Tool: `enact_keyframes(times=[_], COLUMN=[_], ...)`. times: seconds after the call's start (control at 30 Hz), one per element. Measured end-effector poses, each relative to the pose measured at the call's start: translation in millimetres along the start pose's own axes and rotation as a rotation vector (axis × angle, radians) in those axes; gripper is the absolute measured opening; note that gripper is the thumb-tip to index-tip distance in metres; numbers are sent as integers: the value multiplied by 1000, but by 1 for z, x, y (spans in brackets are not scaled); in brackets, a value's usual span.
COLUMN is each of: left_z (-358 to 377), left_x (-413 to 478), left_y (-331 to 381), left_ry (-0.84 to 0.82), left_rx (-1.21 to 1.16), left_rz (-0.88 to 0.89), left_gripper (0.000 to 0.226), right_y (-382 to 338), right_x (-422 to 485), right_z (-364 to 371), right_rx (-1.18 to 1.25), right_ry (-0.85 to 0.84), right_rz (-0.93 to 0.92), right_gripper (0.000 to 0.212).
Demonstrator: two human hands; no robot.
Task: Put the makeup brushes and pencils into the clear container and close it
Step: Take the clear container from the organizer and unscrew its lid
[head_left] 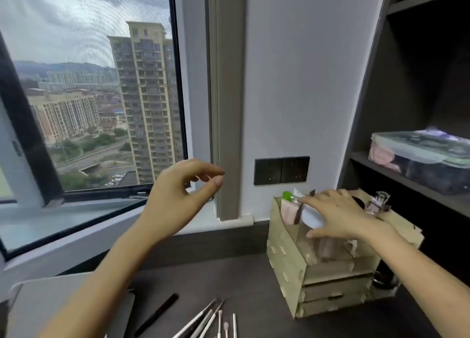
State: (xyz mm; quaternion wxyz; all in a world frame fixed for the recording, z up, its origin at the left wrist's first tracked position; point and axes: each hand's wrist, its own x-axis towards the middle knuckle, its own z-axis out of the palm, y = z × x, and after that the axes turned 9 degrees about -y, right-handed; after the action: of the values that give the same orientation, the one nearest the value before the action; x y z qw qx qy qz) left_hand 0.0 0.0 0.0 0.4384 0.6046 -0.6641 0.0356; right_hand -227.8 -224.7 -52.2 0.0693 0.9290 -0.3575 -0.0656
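Several white-handled makeup brushes (211,320) lie on the dark desk at the bottom edge, with a black pencil (156,314) to their left. The clear container (318,246) with a white lid (314,218) stands in the top of a wooden organizer. My right hand (340,215) lies over the lid, thumb against the container's front wall, gripping it. My left hand (178,192) hangs in the air in front of the window, fingers loosely curled and holding nothing.
The wooden organizer (287,259) with drawers stands at the desk's right, holding a green tube, packets and a glass perfume bottle (379,203). Dark shelves at the right hold a lidded box (422,157). A grey flat device (50,304) lies at the bottom left. Wall sockets (281,170) sit behind.
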Motion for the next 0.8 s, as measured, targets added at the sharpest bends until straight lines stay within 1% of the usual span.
enact_keyframes(times=[0.03, 0.13, 0.27, 0.37, 0.47, 0.57, 0.67, 0.8], left_z=[6, 23, 47, 64, 81, 92, 97, 108], left_x=[-7, -30, -68, -99, -128, -148, -153, -147], left_y=[-2, -10, -20, -25, -25, -22, -21, -20], left_ry=[9, 27, 103, 126, 146, 137, 141, 137], left_rx=[-26, -5, 21, 13, -10, 16, 53, 48], left_rz=[-2, -12, -40, -63, -80, -91, -109, -121], left_gripper=[25, 23, 16, 12, 21, 23, 26, 19], right_y=[-1, 0, -1, -3, -3, 1, 3, -5], right_x=[1, 8, 14, 14, 12, 4, -7, -33], right_z=[3, 19, 33, 35, 37, 31, 16, -1], right_rx=[-38, -119, -151, -60, 152, 275, 309, 261], right_ry=[-10, 26, 90, 132, 140, 174, 298, 444], right_rz=[4, 33, 72, 95, 75, 79, 73, 23], right_gripper=[86, 89, 81, 75, 73, 75, 75, 78])
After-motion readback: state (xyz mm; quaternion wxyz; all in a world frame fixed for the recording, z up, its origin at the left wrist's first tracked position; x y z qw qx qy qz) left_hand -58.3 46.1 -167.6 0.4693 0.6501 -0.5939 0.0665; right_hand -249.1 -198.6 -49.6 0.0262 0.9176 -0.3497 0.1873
